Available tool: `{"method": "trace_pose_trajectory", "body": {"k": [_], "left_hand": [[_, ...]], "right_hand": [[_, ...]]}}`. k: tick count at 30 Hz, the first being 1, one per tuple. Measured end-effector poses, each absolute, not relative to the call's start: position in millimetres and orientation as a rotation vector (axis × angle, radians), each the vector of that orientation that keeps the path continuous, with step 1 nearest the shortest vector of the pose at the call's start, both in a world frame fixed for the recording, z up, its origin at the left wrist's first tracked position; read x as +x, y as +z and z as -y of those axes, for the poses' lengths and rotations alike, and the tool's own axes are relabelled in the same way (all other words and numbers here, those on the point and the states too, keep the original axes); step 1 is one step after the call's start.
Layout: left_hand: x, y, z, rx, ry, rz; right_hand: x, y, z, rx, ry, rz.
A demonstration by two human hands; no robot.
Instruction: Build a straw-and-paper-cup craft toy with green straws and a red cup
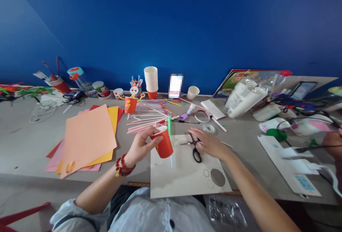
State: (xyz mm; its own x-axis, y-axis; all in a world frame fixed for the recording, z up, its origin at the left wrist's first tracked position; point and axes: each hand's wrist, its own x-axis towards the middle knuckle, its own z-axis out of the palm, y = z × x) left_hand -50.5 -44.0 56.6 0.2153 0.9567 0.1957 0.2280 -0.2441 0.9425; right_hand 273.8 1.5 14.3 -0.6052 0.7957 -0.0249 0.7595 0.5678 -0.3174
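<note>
The left hand (146, 144) clamps one red cup (163, 144); the right hand (207, 142), fingers apart, covers part of one pair of scissors (196, 150) on one white sheet (181, 178).

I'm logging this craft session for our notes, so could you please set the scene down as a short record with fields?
Left hand: holds a red paper cup, tilted
Right hand: over the scissors, fingers spread
Work surface: pale board under the scissors
Beyond the hands: scattered straws, rabbit-decorated cup, stacked white cups
Left side: coloured sheets
Right side: power strip with plugs
</note>
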Motion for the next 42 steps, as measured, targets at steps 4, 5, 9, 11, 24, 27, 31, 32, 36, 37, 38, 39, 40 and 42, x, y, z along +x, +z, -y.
{"method": "trace_pose_trajectory", "body": {"k": [4, 5, 9, 11, 24, 27, 31, 32, 36, 37, 38, 39, 40, 42], "left_hand": [[-49.7, 55.5, 44.0, 1.663, 1.090, -1.153], [-49.1, 55.5, 44.1, 1.674, 1.084, -1.153], [-46.2, 56.8, 43.9, 1.695, 1.076, -1.128], [-45.6, 57.4, 43.8, 1.689, 1.079, -1.096], [-46.3, 58.1, 42.5, 1.820, 1.243, -1.010], [-43.9, 60.5, 43.2, 1.925, 1.274, -1.039], [-41.1, 65.8, 47.1, 2.021, 1.280, -1.103], [-40.7, 67.2, 48.1, 2.042, 1.274, -1.118], [-40.0, 71.0, 50.8, 2.129, 1.232, -1.157], [-40.1, 71.4, 51.2, 2.150, 1.230, -1.163], [-40.2, 71.7, 51.5, 2.168, 1.232, -1.169], [-40.4, 71.9, 51.8, 2.187, 1.235, -1.175], [-40.5, 72.1, 52.1, 2.205, 1.235, -1.178], [-40.7, 72.5, 52.7, 2.240, 1.229, -1.182]], "right_hand": [[270.8, 12.1, -4.7, -1.630, 0.069, 2.553], [270.0, 13.3, -6.6, -1.711, -0.032, 2.506], [265.0, 19.8, -16.3, -1.809, -0.183, 2.485], [261.3, 21.7, -20.1, -1.809, -0.214, 2.507], [269.5, 50.5, -2.8, -1.655, -0.296, 2.057], [243.3, 75.8, 31.2, -1.255, 0.078, 2.141], [203.6, 87.7, 63.6, -1.029, 0.261, 2.300], [197.2, 86.6, 66.4, -1.022, 0.264, 2.304], [187.7, 78.7, 65.5, -1.029, 0.233, 2.258], [187.4, 77.6, 64.6, -1.025, 0.229, 2.257], [187.2, 77.1, 64.0, -1.023, 0.226, 2.260], [187.0, 77.0, 63.7, -1.027, 0.223, 2.264], [186.7, 77.2, 63.8, -1.036, 0.217, 2.268], [185.7, 78.0, 64.3, -1.055, 0.194, 2.273]]}}
